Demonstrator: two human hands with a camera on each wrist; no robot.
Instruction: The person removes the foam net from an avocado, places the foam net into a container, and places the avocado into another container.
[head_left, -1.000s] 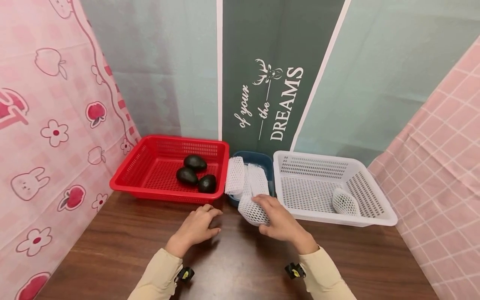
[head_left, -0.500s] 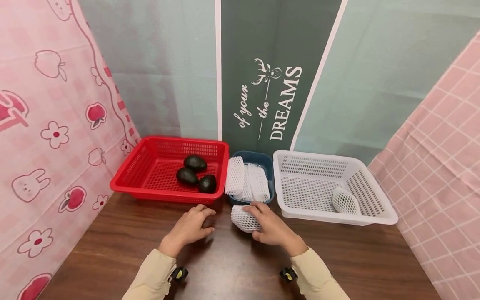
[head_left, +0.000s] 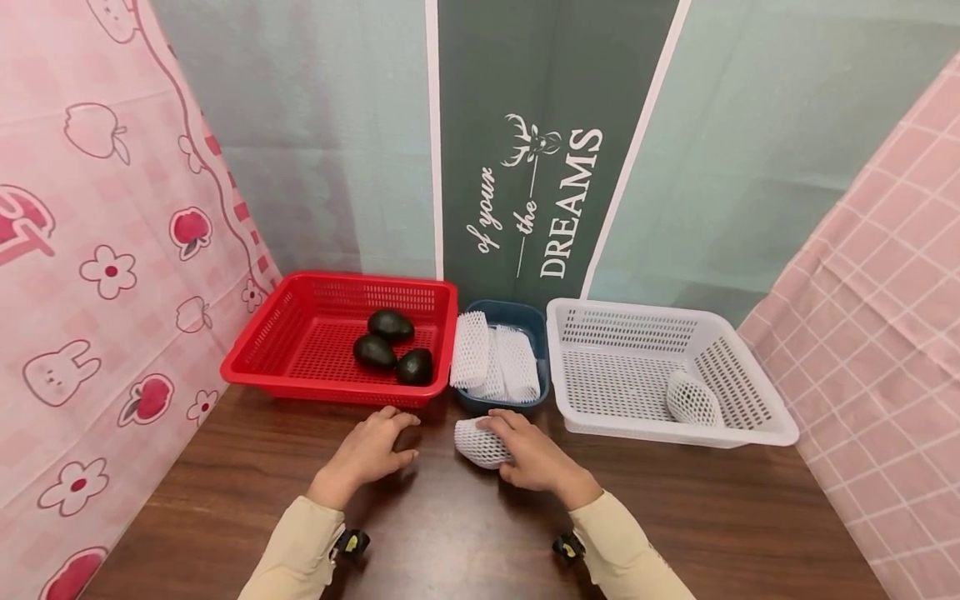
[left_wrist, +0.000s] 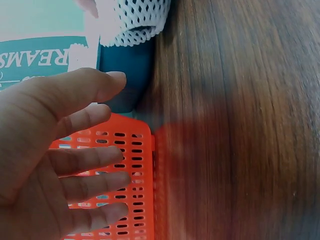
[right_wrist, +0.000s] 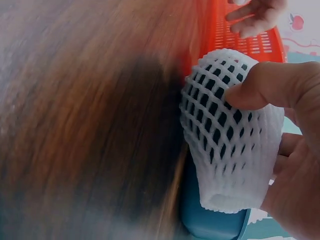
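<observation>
The right hand (head_left: 534,457) grasps a netted fruit (head_left: 478,443), thumb over the near side of the mesh and fingers behind it; something dark, probably an avocado, shows through the holes. The left hand (head_left: 370,446) is empty, its fingers loose and slightly spread, palm side turned inward.

The relation that seems to count most is the sideways gap between the hands. The netted fruit sits in that gap, directly to the left hand's right and well nearer the right, which already has it. Its long axis runs roughly left to right, sloping a little toward the wearer at the right end, so 1 end points at the left hand across a short stretch of worktop (head_left: 442,533). Whether its underside touches that surface cannot be told.

Just beyond the netted fruit stands a blue bin (head_left: 502,408) with white net sleeves (head_left: 470,350) lying in it, the leftmost leaning over the rim beside the red basket. That red basket (head_left: 322,386), ahead of the left hand, carries 3 bare dark avocados (head_left: 391,325) grouped at its right side. Farther out, ahead and to the right of the right hand, the white basket (head_left: 675,436) holds 1 wrapped piece (head_left: 692,400) near its right front corner.
</observation>
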